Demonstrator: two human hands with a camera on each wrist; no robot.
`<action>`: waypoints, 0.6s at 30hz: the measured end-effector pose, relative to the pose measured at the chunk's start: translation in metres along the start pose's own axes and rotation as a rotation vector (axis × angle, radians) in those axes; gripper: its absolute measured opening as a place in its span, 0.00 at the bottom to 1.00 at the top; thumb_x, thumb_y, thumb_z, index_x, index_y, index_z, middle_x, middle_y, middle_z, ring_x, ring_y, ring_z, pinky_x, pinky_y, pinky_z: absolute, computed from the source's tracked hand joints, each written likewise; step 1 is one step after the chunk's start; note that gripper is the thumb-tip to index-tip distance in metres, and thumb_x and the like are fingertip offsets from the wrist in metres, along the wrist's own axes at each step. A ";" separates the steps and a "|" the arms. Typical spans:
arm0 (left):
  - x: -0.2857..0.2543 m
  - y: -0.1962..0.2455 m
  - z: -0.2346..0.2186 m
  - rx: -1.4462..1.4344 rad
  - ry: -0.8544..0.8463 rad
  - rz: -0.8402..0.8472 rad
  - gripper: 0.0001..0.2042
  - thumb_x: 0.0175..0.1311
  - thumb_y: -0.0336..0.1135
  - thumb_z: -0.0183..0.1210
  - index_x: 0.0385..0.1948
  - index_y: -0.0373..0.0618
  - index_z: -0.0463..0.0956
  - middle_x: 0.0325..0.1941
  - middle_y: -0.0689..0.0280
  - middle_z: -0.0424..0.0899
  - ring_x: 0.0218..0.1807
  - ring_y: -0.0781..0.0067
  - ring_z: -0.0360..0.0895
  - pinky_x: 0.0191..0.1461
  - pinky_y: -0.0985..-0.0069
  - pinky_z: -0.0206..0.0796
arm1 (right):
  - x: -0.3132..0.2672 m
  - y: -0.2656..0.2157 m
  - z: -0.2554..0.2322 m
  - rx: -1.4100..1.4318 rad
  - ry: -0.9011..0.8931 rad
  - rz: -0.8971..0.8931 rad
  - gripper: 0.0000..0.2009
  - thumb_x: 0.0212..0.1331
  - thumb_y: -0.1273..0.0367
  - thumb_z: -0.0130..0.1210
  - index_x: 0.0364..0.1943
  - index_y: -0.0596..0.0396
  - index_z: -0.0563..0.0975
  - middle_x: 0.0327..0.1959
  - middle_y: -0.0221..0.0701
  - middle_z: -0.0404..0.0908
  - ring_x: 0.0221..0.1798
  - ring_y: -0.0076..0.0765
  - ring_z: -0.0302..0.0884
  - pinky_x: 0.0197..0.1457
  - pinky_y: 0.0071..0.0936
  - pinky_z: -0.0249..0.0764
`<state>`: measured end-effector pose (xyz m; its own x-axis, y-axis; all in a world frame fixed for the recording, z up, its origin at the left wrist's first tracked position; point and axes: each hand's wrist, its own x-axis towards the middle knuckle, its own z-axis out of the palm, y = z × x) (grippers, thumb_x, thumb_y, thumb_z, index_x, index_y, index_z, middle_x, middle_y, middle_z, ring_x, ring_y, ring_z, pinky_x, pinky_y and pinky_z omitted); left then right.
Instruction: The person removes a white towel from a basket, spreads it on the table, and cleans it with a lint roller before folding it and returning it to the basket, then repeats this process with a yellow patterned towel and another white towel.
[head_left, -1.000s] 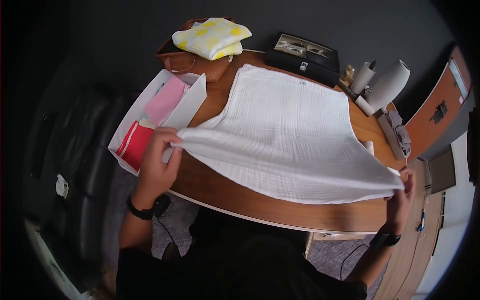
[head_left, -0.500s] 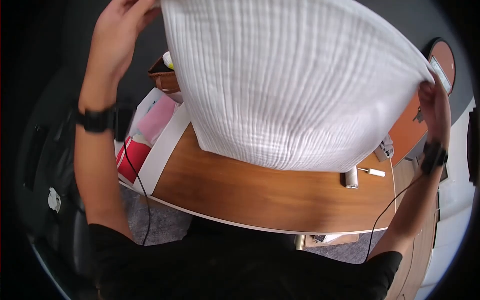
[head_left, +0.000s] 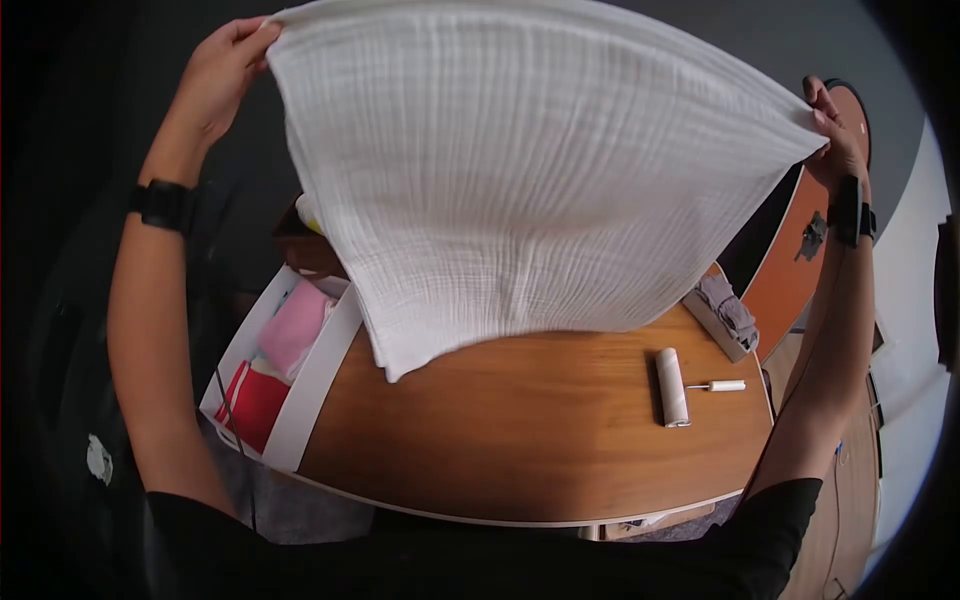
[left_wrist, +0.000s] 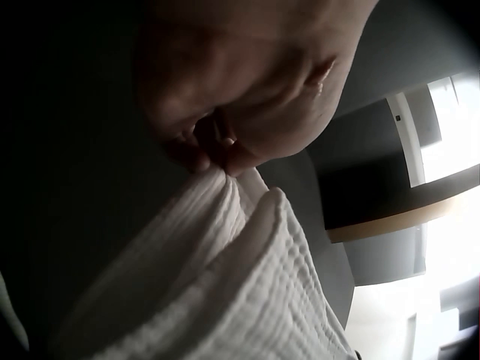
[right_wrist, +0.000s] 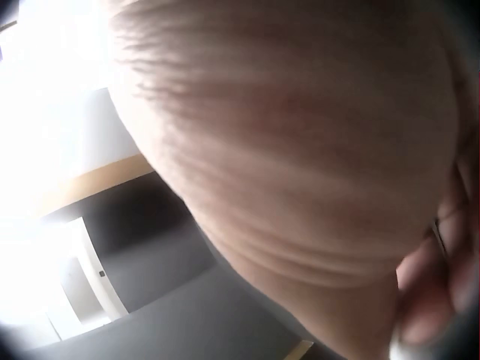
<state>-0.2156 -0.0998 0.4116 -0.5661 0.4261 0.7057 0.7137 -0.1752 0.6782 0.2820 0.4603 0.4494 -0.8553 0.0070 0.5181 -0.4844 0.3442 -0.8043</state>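
Note:
A white crinkled cotton cloth (head_left: pixel 530 180) hangs spread between both raised hands, its lower edge over the wooden table (head_left: pixel 480 440). At its upper left corner the left hand (head_left: pixel 222 75) pinches the fabric. In the left wrist view, thumb and fingertips of the left hand (left_wrist: pixel 247 90) meet on a gathered bit of the cloth (left_wrist: pixel 247 277). The right hand (head_left: pixel 838 135) grips the opposite upper corner. The right wrist view is mostly filled by the palm of the right hand (right_wrist: pixel 300 165), with a sliver of white at the fingertips.
A lint roller (head_left: pixel 672 388) lies at the table's right. On the left, a white box (head_left: pixel 318 390) holds folded pink cloth (head_left: pixel 297 325) and red cloth (head_left: pixel 258 408). A narrow box with grey fabric (head_left: pixel 725 310) stands at the right edge. Partly behind the cloth is a brown basket (head_left: pixel 305 245).
Both hands have lifted the white cloth from the table and hold it up stretched wide. The lint roller, earlier mostly covered, now shows. The hands have moved farther out from the body.

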 end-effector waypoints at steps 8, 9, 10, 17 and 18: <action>-0.068 -0.014 0.050 0.113 -0.147 -0.059 0.06 0.81 0.36 0.62 0.49 0.46 0.80 0.43 0.76 0.81 0.41 0.89 0.75 0.46 0.86 0.70 | -0.014 0.020 0.034 -0.016 0.053 0.134 0.09 0.75 0.64 0.67 0.47 0.54 0.84 0.33 0.22 0.82 0.25 0.15 0.74 0.26 0.17 0.70; -0.077 -0.022 0.056 0.090 -0.151 -0.043 0.05 0.81 0.34 0.61 0.49 0.45 0.79 0.45 0.75 0.81 0.42 0.89 0.76 0.46 0.86 0.70 | -0.014 0.018 0.037 -0.028 0.021 0.153 0.09 0.75 0.64 0.66 0.47 0.55 0.84 0.33 0.23 0.82 0.25 0.15 0.74 0.26 0.17 0.70; -0.083 -0.031 0.056 0.026 -0.200 -0.127 0.05 0.81 0.33 0.61 0.50 0.45 0.78 0.47 0.74 0.80 0.43 0.88 0.76 0.46 0.85 0.70 | -0.014 0.018 0.038 -0.039 -0.009 0.173 0.10 0.75 0.63 0.66 0.46 0.56 0.83 0.33 0.23 0.82 0.25 0.16 0.75 0.27 0.17 0.70; -0.124 -0.066 0.073 0.004 -0.304 -0.091 0.03 0.82 0.25 0.55 0.49 0.46 0.73 0.51 0.73 0.74 0.45 0.87 0.73 0.50 0.83 0.69 | 0.005 0.006 0.089 -0.382 -0.121 0.452 0.19 0.52 0.70 0.83 0.48 0.55 0.88 0.48 0.28 0.89 0.42 0.24 0.88 0.52 0.17 0.86; -0.126 -0.073 0.070 0.011 -0.312 -0.099 0.03 0.82 0.25 0.55 0.47 0.45 0.74 0.51 0.72 0.74 0.45 0.86 0.73 0.50 0.83 0.69 | 0.006 0.001 0.107 -0.581 -0.121 0.481 0.18 0.53 0.72 0.82 0.48 0.55 0.88 0.48 0.28 0.90 0.43 0.26 0.88 0.54 0.20 0.87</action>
<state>-0.1679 -0.0787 0.2590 -0.4806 0.6923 0.5383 0.6669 -0.1101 0.7370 0.2570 0.3604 0.4210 -0.9781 0.1893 0.0870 0.0924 0.7685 -0.6331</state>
